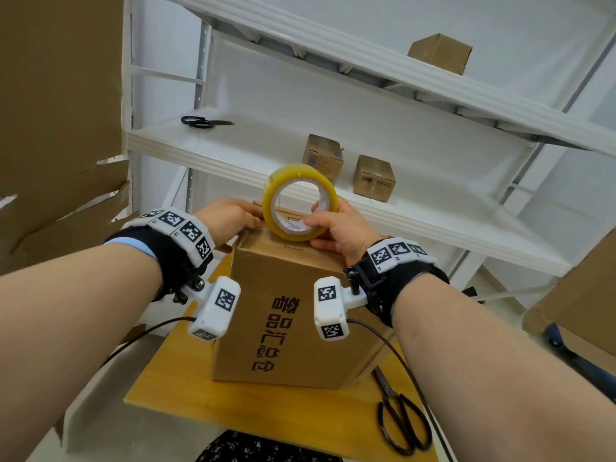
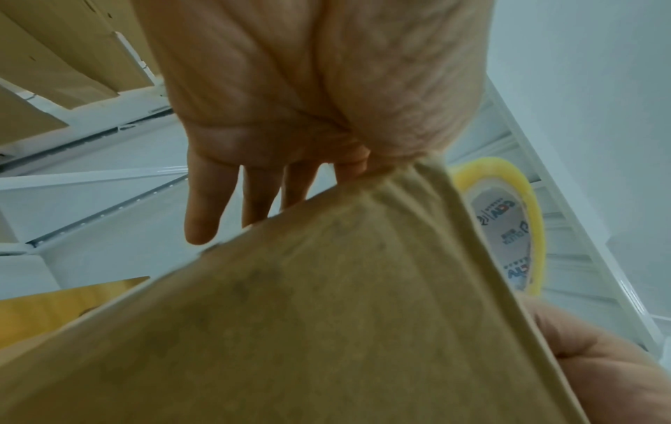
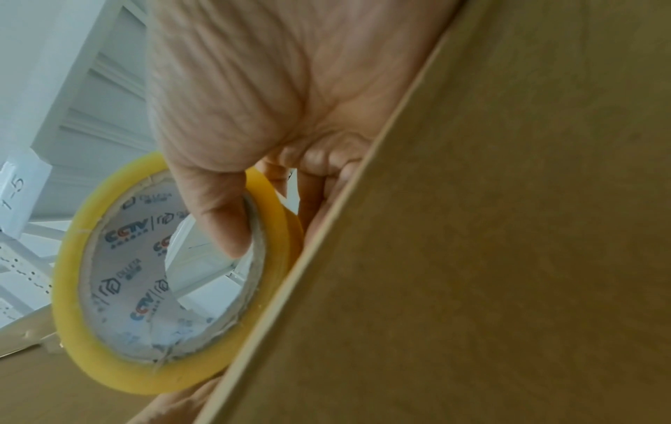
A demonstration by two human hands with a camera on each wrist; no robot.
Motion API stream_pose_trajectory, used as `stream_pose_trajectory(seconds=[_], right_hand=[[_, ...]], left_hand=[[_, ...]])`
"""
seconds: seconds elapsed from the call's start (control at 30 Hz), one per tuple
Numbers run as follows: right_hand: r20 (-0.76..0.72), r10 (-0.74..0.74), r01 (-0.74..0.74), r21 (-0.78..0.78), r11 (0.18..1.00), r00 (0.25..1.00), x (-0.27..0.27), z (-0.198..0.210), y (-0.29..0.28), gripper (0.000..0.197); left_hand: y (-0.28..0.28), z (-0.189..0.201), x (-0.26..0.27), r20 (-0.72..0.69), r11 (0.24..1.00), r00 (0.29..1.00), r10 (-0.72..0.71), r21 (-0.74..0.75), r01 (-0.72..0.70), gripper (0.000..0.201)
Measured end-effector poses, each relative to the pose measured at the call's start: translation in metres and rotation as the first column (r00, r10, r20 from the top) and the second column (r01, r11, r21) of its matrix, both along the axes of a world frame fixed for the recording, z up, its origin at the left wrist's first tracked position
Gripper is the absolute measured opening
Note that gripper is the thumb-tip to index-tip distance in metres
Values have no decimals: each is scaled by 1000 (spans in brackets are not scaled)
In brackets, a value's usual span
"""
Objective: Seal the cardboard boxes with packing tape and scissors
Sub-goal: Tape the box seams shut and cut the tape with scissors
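A brown cardboard box (image 1: 290, 315) with black printed characters stands on a wooden table (image 1: 233, 405). A yellow tape roll (image 1: 300, 203) stands upright on the box top. My right hand (image 1: 336, 225) grips the roll (image 3: 67, 287), thumb inside the core and fingers round the outside. My left hand (image 1: 230, 216) rests on the box top just left of the roll; its fingers (image 2: 203, 212) reach straight past the box edge (image 2: 327, 315). Black scissors (image 1: 400, 418) lie on the table to the right of the box.
White metal shelving stands behind the table. A second pair of scissors (image 1: 203, 122) and two small taped boxes (image 1: 323, 158) (image 1: 375, 177) sit on its middle shelf, another box (image 1: 440, 53) higher up. Large cardboard sheets (image 1: 56, 128) lean at the left.
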State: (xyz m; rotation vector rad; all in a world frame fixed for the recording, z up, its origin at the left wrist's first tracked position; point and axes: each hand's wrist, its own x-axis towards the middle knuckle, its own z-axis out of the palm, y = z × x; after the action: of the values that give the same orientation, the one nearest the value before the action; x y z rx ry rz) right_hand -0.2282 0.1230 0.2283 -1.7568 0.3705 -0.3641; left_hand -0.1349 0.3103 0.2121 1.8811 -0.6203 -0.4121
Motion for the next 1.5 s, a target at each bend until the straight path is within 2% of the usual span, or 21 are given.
stream_pose_trajectory(seconds=[0.1, 0.23, 0.4, 0.5, 0.73, 0.83, 0.93, 1.1, 1.23, 1.3, 1.37, 1.5], right_hand=[[-8, 20, -20, -16, 1000, 1000, 0, -1, 1, 29], [-11, 33, -33, -29, 999, 999, 0, -2, 1, 23], [3, 42, -42, -38, 998, 999, 1, -5, 0, 23], [5, 47, -46, -50, 998, 999, 1, -6, 0, 23], [6, 31, -31, -68, 997, 1000, 0, -5, -2, 22], [-4, 59, -59, -90, 994, 998, 0, -7, -2, 27], [-28, 90, -93, -147, 985, 996, 1, -8, -1, 34], [-75, 120, -134, -227, 965, 990, 3, -7, -6, 53], [-94, 126, -147, -279, 949, 988, 4, -6, -6, 50], [-100, 128, -151, -282, 947, 987, 5, -7, -5, 46], [-103, 129, -152, -269, 951, 986, 6, -7, -5, 48], [-83, 108, -121, -178, 977, 991, 4, -7, -9, 49]], left_hand=[[1, -2, 1, -20, 1000, 1000, -1, 5, 1, 25], [0, -1, 0, -24, 999, 1000, -18, 29, 19, 27], [-4, -1, -3, -7, 988, 1000, -15, 154, 15, 25], [-6, 0, -8, -50, 984, 999, 2, 178, 7, 23], [-10, 14, -15, -38, 955, 999, -34, 294, 44, 46], [-13, 13, -17, -41, 946, 999, -26, 323, 38, 48], [-13, 12, -15, -23, 939, 1000, -3, 345, 11, 39], [-12, 9, -14, -13, 942, 1000, -2, 335, 6, 36], [-8, 11, -13, 48, 914, 999, -23, 406, 1, 39], [-8, 13, -17, 25, 910, 999, -29, 414, 16, 41], [-10, 15, -20, 64, 899, 997, -34, 438, 3, 43], [-14, 13, -16, 65, 893, 998, -20, 450, -12, 47]])
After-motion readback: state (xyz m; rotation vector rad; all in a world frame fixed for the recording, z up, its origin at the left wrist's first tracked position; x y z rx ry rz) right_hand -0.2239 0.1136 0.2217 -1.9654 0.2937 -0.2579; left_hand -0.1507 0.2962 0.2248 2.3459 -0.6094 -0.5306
